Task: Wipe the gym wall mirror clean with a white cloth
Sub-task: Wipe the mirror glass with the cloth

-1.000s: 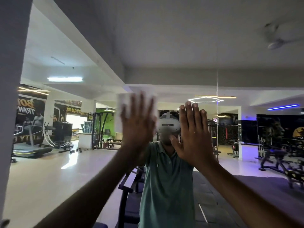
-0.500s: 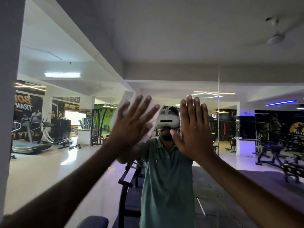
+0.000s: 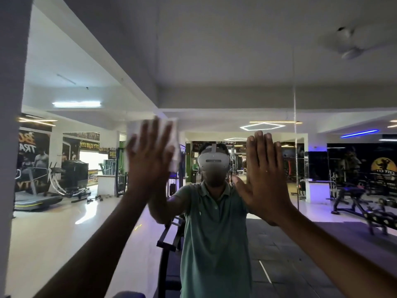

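Note:
The wall mirror [image 3: 214, 72] fills the view and reflects the gym and a person in a green polo shirt with a headset. My left hand [image 3: 148, 164] is raised with straight, spread fingers and presses a white cloth [image 3: 175, 145] flat against the glass; the cloth shows above and to the right of the fingers and is motion-blurred. My right hand [image 3: 263, 177] lies flat on the mirror to the right, fingers straight and together, holding nothing.
A grey pillar or wall edge [image 3: 10, 125] bounds the mirror on the left. A vertical seam [image 3: 295, 125] splits the mirror panels at the right. Reflected are a treadmill [image 3: 36, 198], benches [image 3: 352, 196] and a ceiling fan [image 3: 352, 46].
My left hand with the cloth has swung from tilted right back to upright and a little leftward on the glass. My right hand has stayed flat in about the same place.

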Available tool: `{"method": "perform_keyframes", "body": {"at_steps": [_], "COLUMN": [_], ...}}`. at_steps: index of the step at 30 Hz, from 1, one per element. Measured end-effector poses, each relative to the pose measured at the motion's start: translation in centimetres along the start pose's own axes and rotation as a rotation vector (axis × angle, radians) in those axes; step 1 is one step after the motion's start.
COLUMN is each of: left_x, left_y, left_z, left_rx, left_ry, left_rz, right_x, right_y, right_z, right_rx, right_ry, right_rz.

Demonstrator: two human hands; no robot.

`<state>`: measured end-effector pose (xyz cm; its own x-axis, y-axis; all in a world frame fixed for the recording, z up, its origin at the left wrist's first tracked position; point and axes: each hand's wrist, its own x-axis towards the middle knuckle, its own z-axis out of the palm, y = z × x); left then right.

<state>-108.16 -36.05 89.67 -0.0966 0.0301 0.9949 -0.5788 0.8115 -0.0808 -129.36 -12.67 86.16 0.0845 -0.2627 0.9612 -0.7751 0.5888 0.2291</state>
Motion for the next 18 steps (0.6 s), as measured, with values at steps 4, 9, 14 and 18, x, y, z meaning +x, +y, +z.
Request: {"method": "perform_keyframes", "body": {"at_steps": [4, 9, 14, 18], "left_x": [-2.5, -5.7, -7.3, -9.9], "left_y": [3.6, -2.0, -9.2, -1.9], "left_z": [0.1, -0.3, -0.6, 0.2], "left_rx": [-0.041, 0.001, 0.025, 0.017], "left_ry": [0.042, -0.075, 0.005, 0.036], "left_rz": [-0.273, 0.124, -0.500, -0.331], "right_x": [0.7, 2.8, 5.8, 5.4], "right_y": [-3.1, -6.0, -8.8, -9.6], "right_z": [0.8, 1.0, 2.2, 2.6], "right_rx": [-0.013, 0.002, 0.010, -0.004], "right_ry": [0.000, 0.026, 0.016, 0.043], "right_rz": [0.163, -0.022, -0.037, 0.018]}}
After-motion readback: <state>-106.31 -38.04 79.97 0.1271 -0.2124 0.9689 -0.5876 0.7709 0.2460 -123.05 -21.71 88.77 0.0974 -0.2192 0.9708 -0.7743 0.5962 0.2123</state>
